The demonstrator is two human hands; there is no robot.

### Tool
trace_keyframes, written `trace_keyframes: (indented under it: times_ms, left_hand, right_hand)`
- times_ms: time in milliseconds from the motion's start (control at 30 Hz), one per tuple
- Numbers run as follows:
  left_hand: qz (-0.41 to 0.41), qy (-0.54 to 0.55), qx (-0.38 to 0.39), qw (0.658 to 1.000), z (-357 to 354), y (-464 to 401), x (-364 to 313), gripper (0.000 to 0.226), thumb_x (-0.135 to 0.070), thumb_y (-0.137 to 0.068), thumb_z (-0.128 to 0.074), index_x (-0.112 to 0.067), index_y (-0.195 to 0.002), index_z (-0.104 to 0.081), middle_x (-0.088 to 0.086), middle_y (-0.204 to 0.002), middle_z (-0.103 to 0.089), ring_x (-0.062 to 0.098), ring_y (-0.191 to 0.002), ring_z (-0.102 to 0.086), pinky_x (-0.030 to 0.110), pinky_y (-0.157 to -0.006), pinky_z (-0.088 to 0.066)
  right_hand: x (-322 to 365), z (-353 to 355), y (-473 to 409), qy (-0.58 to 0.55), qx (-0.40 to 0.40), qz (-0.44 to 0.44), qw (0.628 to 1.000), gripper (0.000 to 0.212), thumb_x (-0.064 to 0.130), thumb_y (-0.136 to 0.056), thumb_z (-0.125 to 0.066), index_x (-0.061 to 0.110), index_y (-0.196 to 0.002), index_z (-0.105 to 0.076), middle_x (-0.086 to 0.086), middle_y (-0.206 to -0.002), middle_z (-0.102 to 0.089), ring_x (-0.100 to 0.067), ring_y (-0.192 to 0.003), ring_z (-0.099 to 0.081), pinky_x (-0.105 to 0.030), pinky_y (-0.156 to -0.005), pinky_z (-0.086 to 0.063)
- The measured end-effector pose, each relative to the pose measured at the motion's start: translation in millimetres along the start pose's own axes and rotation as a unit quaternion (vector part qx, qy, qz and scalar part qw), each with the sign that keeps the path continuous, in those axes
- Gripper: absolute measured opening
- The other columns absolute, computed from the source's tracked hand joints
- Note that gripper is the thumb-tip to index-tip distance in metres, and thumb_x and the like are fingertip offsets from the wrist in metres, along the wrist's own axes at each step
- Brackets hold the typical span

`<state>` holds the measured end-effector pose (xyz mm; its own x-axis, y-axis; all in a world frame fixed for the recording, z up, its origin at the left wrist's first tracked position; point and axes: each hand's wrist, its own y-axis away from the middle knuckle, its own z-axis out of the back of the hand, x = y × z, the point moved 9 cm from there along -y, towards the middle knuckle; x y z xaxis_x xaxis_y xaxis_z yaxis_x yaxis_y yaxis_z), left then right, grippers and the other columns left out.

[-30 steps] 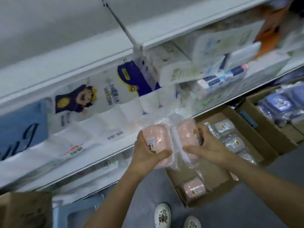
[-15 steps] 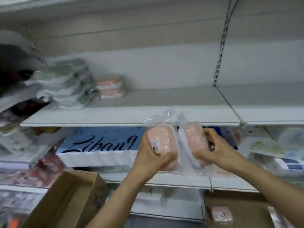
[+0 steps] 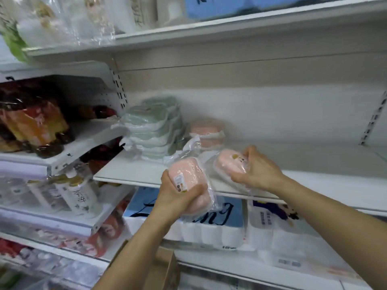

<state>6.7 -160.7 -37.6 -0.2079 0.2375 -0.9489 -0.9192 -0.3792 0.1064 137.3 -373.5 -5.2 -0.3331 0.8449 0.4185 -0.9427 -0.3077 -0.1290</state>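
Head view: shelf-stocking, one wrapped pack in each of the two hands, hands apart.
Left hand [image 3: 178, 193]: curled round pink pack [image 3: 188, 167], just outside the shelf [image 3: 134, 174] front edge; probably next in line.
Right hand [image 3: 257, 168]: clamped over second pink pack [image 3: 227, 164], just inside the shelf's front edge; resting or hovering, too blurred to tell.
Pink stack [image 3: 206, 132]: at the shelf's back, matching goods, so probably where both packs go.
Green stack [image 3: 155, 130]: at the shelf's back-left, sorted by colour.

your left hand [image 3: 178, 193] gripped one pink pack [image 3: 188, 170] just below the white shelf [image 3: 134, 174]; your right hand [image 3: 258, 168] held another pink pack [image 3: 227, 164] on that shelf.
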Motion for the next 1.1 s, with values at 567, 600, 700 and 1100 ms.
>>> trace_keyframes:
  times_ms: [567, 600, 700, 1100]
  left_hand:
    - [-0.056, 0.092, 0.070, 0.992, 17.2, -45.0, -31.6, 0.120, -0.062, -0.041, -0.085, -0.037, -0.139, -0.021, -0.007, -0.130, -0.050, 0.013, -0.115, -0.057, 0.034, -0.095, -0.052]
    - [-0.066, 0.093, 0.063, 0.991, 13.6, -48.5, -39.5, 0.121, -0.060, -0.041, -0.085, -0.037, -0.140, -0.020, -0.006, -0.132, -0.048, 0.013, -0.117, -0.055, 0.034, -0.095, -0.052]
    - [-0.090, 0.105, 0.057, 0.989, 3.9, -57.7, -55.9, 0.118, -0.047, -0.048, -0.089, -0.039, -0.142, -0.019, -0.001, -0.136, -0.044, 0.013, -0.119, -0.053, 0.039, -0.098, -0.052]
    - [-0.133, 0.090, 0.120, 0.980, -35.1, -82.9, -80.1, 0.092, -0.007, -0.090, -0.064, -0.035, -0.153, -0.003, -0.008, -0.126, -0.052, 0.006, -0.119, -0.054, 0.025, -0.093, -0.049]
  right_hand:
    - [114.8, 19.3, -34.2, -0.422, -0.028, 0.136, 0.896, 0.031, 0.045, -0.083, -0.063, 0.014, -0.087, -0.063, 0.003, -0.071, -0.067, -0.014, -0.057, -0.059, -0.030, -0.052, -0.047]
    - [119.1, 27.8, -30.7, -0.406, -0.041, 0.167, 0.898, 0.026, 0.036, -0.081, -0.071, 0.013, -0.085, -0.059, 0.004, -0.072, -0.064, -0.012, -0.058, -0.057, -0.028, -0.051, -0.047]
    - [115.1, 48.2, -35.4, -0.363, -0.088, 0.191, 0.908, 0.019, 0.016, -0.079, -0.078, 0.014, -0.082, -0.059, 0.002, -0.078, -0.064, -0.013, -0.063, -0.058, -0.025, -0.059, -0.049]
    - [103.1, 58.1, -101.4, -0.030, 0.031, 0.101, 0.994, 0.073, 0.040, -0.066, -0.081, 0.025, -0.123, -0.039, 0.005, -0.108, -0.053, -0.013, -0.089, -0.056, -0.033, -0.071, -0.051]
